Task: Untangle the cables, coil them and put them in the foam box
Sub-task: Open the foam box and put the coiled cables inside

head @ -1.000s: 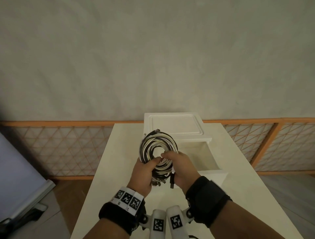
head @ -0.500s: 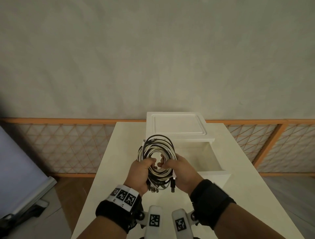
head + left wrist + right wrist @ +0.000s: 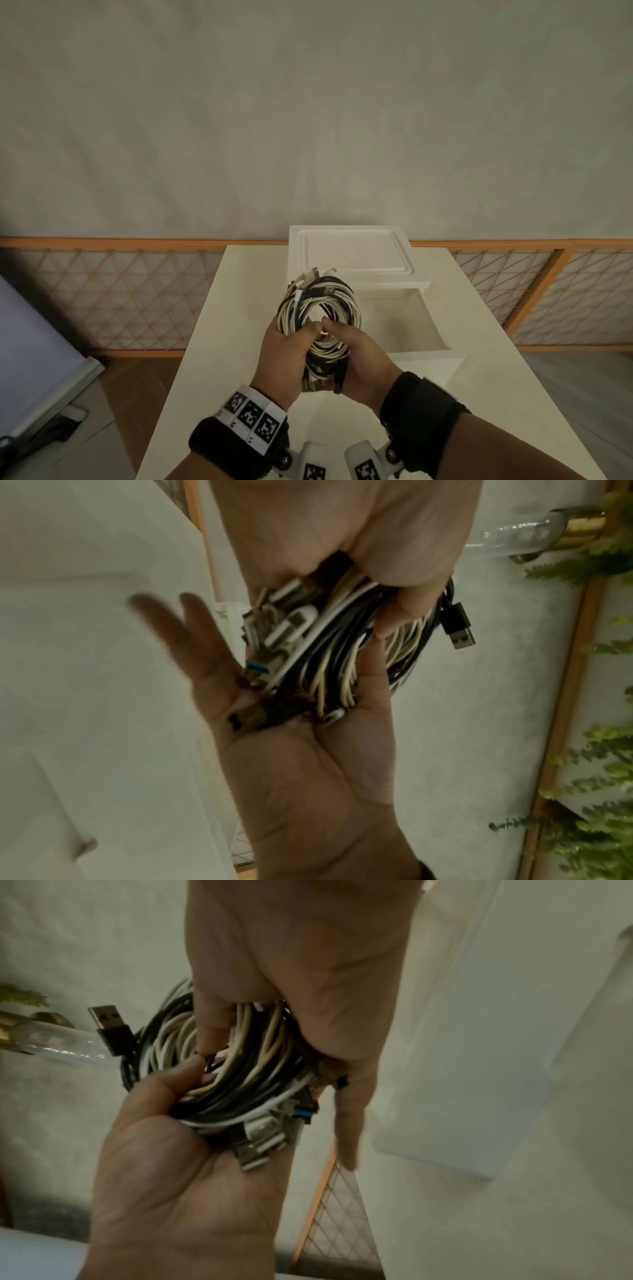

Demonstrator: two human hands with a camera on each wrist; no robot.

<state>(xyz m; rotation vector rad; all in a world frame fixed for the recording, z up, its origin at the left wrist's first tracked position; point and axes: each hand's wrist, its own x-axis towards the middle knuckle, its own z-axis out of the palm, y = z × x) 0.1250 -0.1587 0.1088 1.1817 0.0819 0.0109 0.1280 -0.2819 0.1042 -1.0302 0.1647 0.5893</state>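
Observation:
A coil of black and white cables [image 3: 320, 301] is held upright over the table, just in front of the open white foam box [image 3: 433, 337]. My left hand [image 3: 287, 346] grips the coil's lower left, thumb through the ring. My right hand [image 3: 359, 349] grips its lower right. The left wrist view shows my left hand [image 3: 308, 764] with the coil [image 3: 329, 653] against its palm, thumb pressed on it and two fingers straight. In the right wrist view my right hand [image 3: 178, 1164] cradles the coil [image 3: 240, 1074] with several metal plugs. A black USB plug [image 3: 459, 626] sticks out.
The foam box's lid [image 3: 352, 255] lies behind the box at the far end of the white table [image 3: 233, 342]. An orange lattice railing [image 3: 137, 298] runs behind the table and a pale board [image 3: 34, 342] leans at the left. Green plants [image 3: 599, 777] show in the left wrist view.
The coil has turned a little in my hands; white plug ends now stick out at its top. Both hands keep their hold in front of the box.

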